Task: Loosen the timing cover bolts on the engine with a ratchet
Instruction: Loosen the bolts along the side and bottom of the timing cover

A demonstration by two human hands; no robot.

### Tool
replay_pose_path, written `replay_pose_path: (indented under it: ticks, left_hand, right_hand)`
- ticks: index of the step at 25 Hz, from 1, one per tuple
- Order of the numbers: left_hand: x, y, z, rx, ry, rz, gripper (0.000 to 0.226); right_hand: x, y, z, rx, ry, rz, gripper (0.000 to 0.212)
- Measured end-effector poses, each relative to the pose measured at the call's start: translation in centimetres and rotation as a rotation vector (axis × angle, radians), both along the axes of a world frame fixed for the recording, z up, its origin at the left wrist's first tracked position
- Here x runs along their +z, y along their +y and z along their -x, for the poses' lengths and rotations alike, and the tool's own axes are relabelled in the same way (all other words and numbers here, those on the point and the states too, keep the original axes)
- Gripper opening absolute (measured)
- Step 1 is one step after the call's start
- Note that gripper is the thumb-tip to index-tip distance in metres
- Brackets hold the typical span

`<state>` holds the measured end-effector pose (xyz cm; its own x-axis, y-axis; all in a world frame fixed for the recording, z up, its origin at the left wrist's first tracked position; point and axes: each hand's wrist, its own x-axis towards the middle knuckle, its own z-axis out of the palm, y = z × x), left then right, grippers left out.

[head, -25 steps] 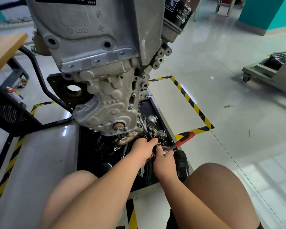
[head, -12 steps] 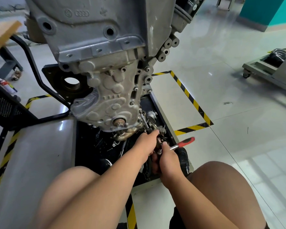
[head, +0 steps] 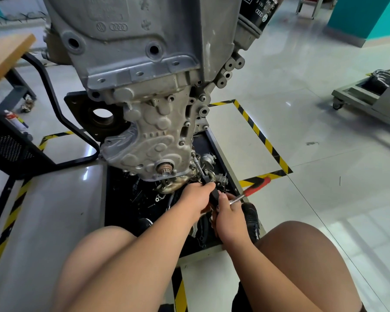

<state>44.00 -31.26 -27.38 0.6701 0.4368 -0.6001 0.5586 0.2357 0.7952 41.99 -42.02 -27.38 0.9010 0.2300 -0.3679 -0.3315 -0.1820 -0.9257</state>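
Far left we see a bench (head: 7,55) corner and a spray can (head: 16,121), not in play. The engine (head: 144,52) hangs on its stand in the middle, with the timing cover (head: 149,140) on its lower front face, seated against the block. Bolts (head: 187,124) show along the cover's right edge with heads in place, and we can't tell from here whether any are cracked loose. None look backed out, so we judge the task early to mid, with most bolts left to do. Below the cover our left hand (head: 197,197) is curled round the black lower end of the extension (head: 198,166), steadying it. The extension runs up to a bolt at the cover's lower right corner, but the socket tip is too small to confirm it is fully on. Just to the right, our right hand (head: 229,218) is wrapped round the ratchet (head: 256,188) near its head, and the red handle sticks out right over the tray (head: 214,140) rim. This reads as mid-swing on that one low bolt, with the bolts up the right side and the top ones to go. Further right are the floor tape (head: 257,131) and a cart (head: 358,97), well apart from the work
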Motion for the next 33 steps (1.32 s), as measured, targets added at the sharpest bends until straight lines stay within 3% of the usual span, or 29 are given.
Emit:
replay_pose_path:
  ticks: [4,7,10,12,15,17,19,22,25,27,29,31,33]
  left_hand:
    - [-0.4,0.4,0.0,0.030,-0.022,0.005,0.024]
    - [-0.2,0.4,0.3,0.053,-0.009,-0.040,0.023]
    - [0.6,0.1,0.2,0.084,0.003,0.044,0.024]
    - [1.2,0.0,0.1,0.093,0.008,0.125,0.024]
    - [1.3,-0.1,0.2,0.056,-0.009,0.165,0.028]
    - [1.2,-0.2,0.3,0.024,-0.032,0.136,0.029]
    - [1.0,-0.2,0.3,0.036,-0.057,0.123,0.026]
    - [0.8,-0.3,0.4,0.060,-0.055,0.082,0.023]
    - [0.6,-0.2,0.6,0.064,-0.051,0.001,0.026]
    - [0.4,0.0,0.5,0.066,-0.036,-0.065,0.026]
    - [0.2,0.0,0.5,0.077,-0.041,-0.082,0.024]
    - [0.3,0.0,0.4,0.071,-0.035,-0.077,0.026]
    - [0.6,-0.3,0.3,0.052,-0.007,-0.032,0.035]
  right_hand:
    - [0.4,-0.7,-0.2,0.308,-0.399,0.401,0.040]
    - [0.4,-0.8,0.1,0.407,-0.453,0.494,0.044]
    - [0.3,-0.1,0.4,0.257,-0.209,0.155,0.039]
    - [0.3,0.4,0.4,0.098,0.135,-0.144,0.024]
    - [1.0,0.0,-0.2,-0.001,0.598,-0.497,0.037]
    - [1.3,-0.2,-0.4,-0.010,0.686,-0.599,0.036]
    - [1.2,-0.2,-0.4,-0.004,0.686,-0.562,0.036]
    - [0.4,0.0,-0.1,0.005,0.509,-0.320,0.037]
    - [-0.1,-0.3,0.2,0.075,-0.054,0.158,0.033]
    - [0.0,-0.6,0.3,0.248,-0.373,0.423,0.034]
    - [0.1,-0.6,0.4,0.333,-0.431,0.478,0.032]
    - [0.4,-0.2,0.6,0.230,-0.188,0.192,0.028]
    - [0.7,0.2,0.2,0.032,0.249,-0.231,0.029]
